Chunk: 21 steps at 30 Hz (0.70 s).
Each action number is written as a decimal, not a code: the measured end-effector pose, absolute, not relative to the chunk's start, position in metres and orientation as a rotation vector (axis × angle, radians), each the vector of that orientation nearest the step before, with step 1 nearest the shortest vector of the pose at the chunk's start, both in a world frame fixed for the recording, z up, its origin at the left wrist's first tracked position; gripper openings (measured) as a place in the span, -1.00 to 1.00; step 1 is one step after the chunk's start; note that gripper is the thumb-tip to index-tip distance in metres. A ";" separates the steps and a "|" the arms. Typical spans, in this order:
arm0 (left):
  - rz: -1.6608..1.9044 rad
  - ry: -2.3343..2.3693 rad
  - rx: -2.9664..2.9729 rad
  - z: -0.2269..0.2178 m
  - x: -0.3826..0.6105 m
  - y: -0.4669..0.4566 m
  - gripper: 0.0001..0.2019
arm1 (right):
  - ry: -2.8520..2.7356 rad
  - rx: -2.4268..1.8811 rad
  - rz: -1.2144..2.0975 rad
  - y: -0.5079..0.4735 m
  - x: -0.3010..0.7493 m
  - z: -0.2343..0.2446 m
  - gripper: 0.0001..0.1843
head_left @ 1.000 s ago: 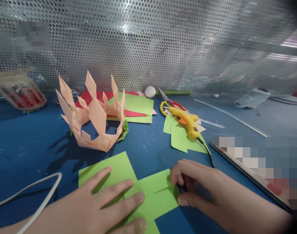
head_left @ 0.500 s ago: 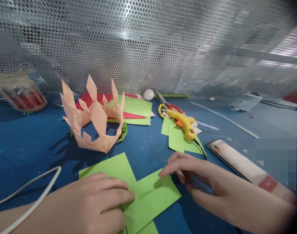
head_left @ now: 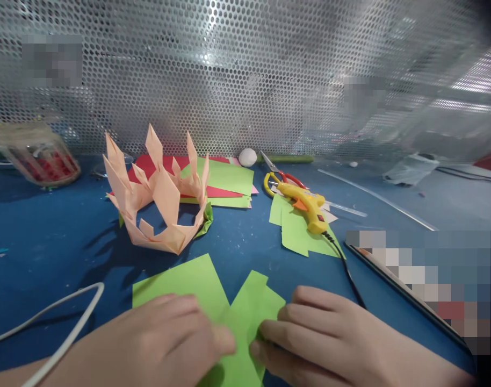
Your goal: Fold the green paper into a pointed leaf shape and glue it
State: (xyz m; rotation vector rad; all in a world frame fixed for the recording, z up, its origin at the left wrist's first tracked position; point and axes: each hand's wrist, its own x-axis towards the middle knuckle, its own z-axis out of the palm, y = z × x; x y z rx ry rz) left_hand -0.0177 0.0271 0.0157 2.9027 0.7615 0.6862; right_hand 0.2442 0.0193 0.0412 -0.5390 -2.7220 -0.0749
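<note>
A piece of green paper point(head_left: 243, 317) lies in front of me with a folded strip across it. My right hand point(head_left: 318, 338) curls its fingers around the right side of this paper, thumb and fingertips at the fold. On its left, my left hand point(head_left: 165, 341) has bent fingers and a thumb on the sheet; motion blurs the fingertips. A second green sheet point(head_left: 173, 279) sticks out beyond my left hand, partly under it. Farther back stands a peach folded-paper crown point(head_left: 167, 199) with pointed petals and a green leaf-like piece at its side.
A yellow glue gun point(head_left: 304, 201) lies on green scraps with its cord running toward me, beside scissors point(head_left: 288, 177). Red and green sheets point(head_left: 225, 177) are stacked behind the crown. A phone point(head_left: 406, 293) lies right, a jar point(head_left: 40, 156) left. A white cable point(head_left: 76, 328) crosses my left forearm.
My right hand has come down and left onto the green paper, whose right part is now turned over into a fold. My left hand has shifted slightly, thumb toward the fold.
</note>
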 end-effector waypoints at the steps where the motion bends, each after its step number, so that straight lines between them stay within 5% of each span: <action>1: 0.720 0.720 2.852 0.018 -0.015 0.031 -0.66 | -2.731 -0.534 -0.107 0.019 0.244 0.042 -0.56; 8: 0.400 0.519 2.856 0.027 -0.017 0.049 -0.44 | -2.706 -0.584 -0.354 0.013 0.242 0.041 -0.64; 15: 0.512 0.452 2.993 0.036 -0.014 0.055 -0.67 | -2.627 -0.633 -0.163 0.019 0.241 0.040 -0.61; 21: 0.881 0.415 2.955 0.025 -0.008 0.048 -0.67 | -2.527 -0.587 -0.024 0.024 0.234 0.039 -0.72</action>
